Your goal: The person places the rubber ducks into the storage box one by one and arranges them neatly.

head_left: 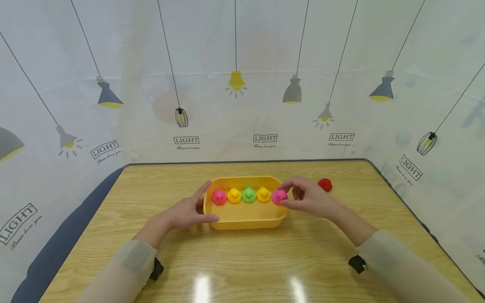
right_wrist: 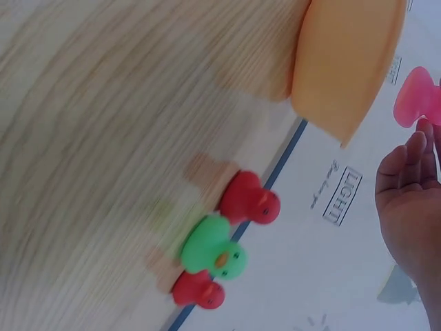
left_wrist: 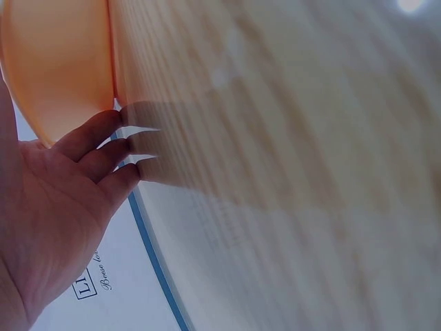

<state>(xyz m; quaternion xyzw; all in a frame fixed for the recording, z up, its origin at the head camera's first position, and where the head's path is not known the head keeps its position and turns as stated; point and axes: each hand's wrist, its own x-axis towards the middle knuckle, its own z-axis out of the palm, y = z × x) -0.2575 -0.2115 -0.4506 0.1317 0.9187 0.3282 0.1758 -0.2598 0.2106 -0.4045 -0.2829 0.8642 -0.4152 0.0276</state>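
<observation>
My left hand (head_left: pixel 188 211) grips the left end of a yellow plastic basket (head_left: pixel 248 224), with the thumb over the near rim and the index finger at the far corner. In the left wrist view, its other fingers lie along the outer wall of the basket (left_wrist: pixel 58 62). A row of toy ducks sits inside: a pink duck (head_left: pixel 219 197), a yellow duck (head_left: pixel 234 195), a green duck (head_left: pixel 249 195) and another yellow duck (head_left: pixel 263 194). At the right end, my right hand (head_left: pixel 308 198) pinches a second pink duck (head_left: pixel 279 196) between thumb and fingers.
Right of the basket, a red duck (head_left: pixel 325 184) lies on the wooden table (head_left: pixel 242 261), partly behind my right hand. The right wrist view has a green duck (right_wrist: pixel 210 248) between two red ducks there. A curtain (head_left: pixel 242 50) printed with lamps hangs behind the table.
</observation>
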